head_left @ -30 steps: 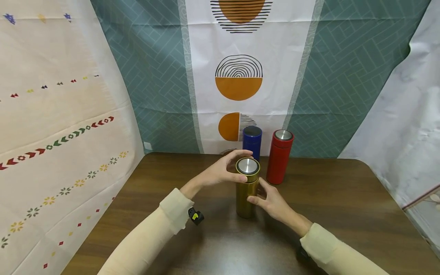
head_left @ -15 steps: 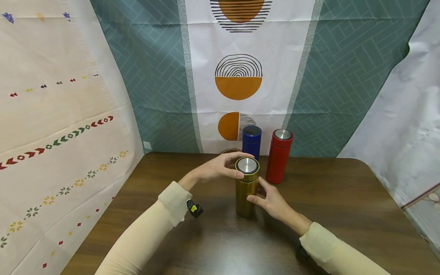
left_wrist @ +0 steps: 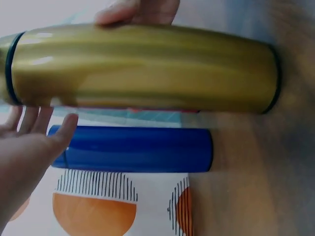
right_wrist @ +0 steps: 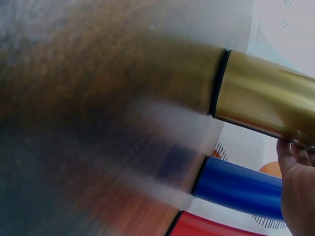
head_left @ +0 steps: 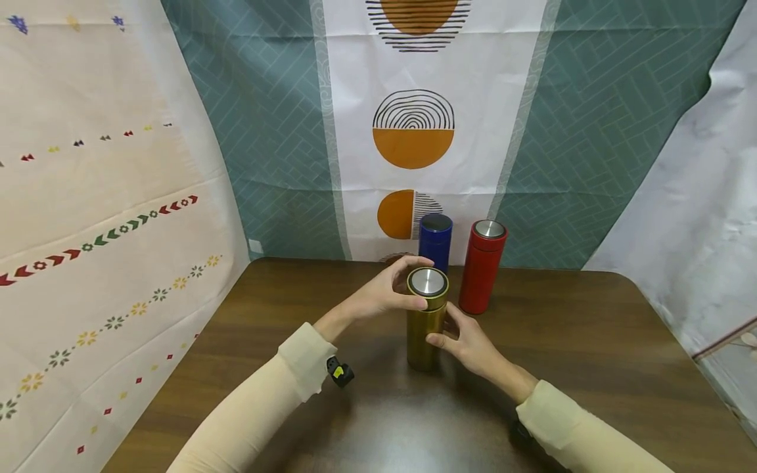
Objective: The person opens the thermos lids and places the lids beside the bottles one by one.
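Note:
A gold thermos flask point(head_left: 423, 335) with a silver-topped lid point(head_left: 428, 282) stands upright on the table in the head view. My left hand point(head_left: 378, 292) grips the lid from the left, thumb at the front and fingers round the back. Lower down, my right hand point(head_left: 470, 341) holds the body from the right, its thumb on the front. In the left wrist view the gold flask point(left_wrist: 147, 69) lies across the picture, with left-hand fingers at its lid end. The right wrist view catches its base point(right_wrist: 246, 88) on the table.
Behind the gold flask stands a blue flask point(head_left: 435, 243), partly hidden by my left hand. A red flask point(head_left: 481, 269) is upright to its right. The brown table point(head_left: 568, 328) meets a patterned cloth point(head_left: 284, 131) at the back.
My left hand shifts slightly round the lid, its thumb and wrist turning back and forth. The right hand and the flask keep their places; the head view shifts a little.

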The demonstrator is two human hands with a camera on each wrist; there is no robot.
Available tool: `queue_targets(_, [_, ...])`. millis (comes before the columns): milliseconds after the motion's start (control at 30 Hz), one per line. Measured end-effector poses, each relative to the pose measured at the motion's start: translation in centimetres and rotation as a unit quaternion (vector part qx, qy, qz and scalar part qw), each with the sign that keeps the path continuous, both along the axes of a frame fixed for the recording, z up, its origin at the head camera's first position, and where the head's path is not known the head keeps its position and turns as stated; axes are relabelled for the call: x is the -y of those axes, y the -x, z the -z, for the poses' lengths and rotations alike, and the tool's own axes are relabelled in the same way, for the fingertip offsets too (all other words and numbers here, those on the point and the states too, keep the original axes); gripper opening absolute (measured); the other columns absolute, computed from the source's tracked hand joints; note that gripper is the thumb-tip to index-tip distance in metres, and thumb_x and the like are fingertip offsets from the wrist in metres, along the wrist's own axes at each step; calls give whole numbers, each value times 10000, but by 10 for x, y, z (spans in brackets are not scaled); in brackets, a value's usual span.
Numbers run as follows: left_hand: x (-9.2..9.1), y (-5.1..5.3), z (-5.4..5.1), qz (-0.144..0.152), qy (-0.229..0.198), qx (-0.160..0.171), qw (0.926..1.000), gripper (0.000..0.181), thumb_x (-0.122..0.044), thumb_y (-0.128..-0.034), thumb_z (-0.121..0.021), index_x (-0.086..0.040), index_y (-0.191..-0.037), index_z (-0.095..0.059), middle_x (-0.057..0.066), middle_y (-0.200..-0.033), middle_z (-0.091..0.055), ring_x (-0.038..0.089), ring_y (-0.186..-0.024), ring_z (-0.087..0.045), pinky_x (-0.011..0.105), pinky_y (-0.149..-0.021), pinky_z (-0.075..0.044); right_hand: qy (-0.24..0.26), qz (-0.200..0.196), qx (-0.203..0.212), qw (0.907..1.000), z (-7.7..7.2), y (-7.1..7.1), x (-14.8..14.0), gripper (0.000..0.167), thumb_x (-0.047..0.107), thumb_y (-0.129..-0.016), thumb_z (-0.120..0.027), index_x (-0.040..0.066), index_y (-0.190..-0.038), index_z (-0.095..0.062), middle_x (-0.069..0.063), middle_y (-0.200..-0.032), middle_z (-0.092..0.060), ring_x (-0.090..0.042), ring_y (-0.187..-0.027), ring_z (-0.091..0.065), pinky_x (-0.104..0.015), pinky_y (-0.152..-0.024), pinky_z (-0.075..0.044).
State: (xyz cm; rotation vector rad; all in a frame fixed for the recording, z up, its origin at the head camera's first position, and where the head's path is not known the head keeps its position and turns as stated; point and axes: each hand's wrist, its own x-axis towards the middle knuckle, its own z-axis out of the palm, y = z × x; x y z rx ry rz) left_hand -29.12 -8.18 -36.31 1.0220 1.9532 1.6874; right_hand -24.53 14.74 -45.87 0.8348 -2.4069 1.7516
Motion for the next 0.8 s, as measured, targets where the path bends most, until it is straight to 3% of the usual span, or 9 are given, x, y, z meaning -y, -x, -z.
queue_targets(233, [6, 13, -16, 972, 372, 40, 9946, 866, -291, -901, -809, -112, -1611, -345, 65, -1571, -444, 257, -1379, -515, 434, -1122, -466, -129, 21, 79, 9999, 0, 1, -1, 600, 170, -927, -784, 30, -1441, -509, -191, -1339, -648, -404, -1260, -619, -579, -1057, -481])
queue_targets(333, [7, 18, -22, 1148, 480, 124, 9922, 827, -238, -906, -802, -115, -1601, -371, 61, -1571, -452, 255, -1391, -499, 439, -1128, -459, -129, 16, 87, 9999, 0, 1, -1, 605, 173, -927, -785, 28, -1445, -507, -190, -1341, -648, -401, -1262, -617, -585, -1058, -478])
queue_targets(600, [8, 23, -22, 1205, 694, 196, 9901, 784, -269, -907, -806, -159, -1586, -430, 60, -1522, -518, 252, -1369, -525, 432, -1123, -461, -10, -80, 66, 9999, 0, 1, -2, 617, 147, -926, -780, 12, -1457, -497, -211, -1357, -637, -414, -1271, -609, -584, -1057, -476])
queue_targets(800, [4, 18, -14, 780, 486, 32, 9958, 684, -237, -907, -801, -129, -1511, -499, 76, -1438, -562, 251, -1286, -569, 424, -1082, -498, 18, -82, 72, 9999, 0, 2, -2, 632, 154, -927, -783, 16, -1470, -490, -209, -1369, -632, -418, -1282, -601, -586, -1055, -478])
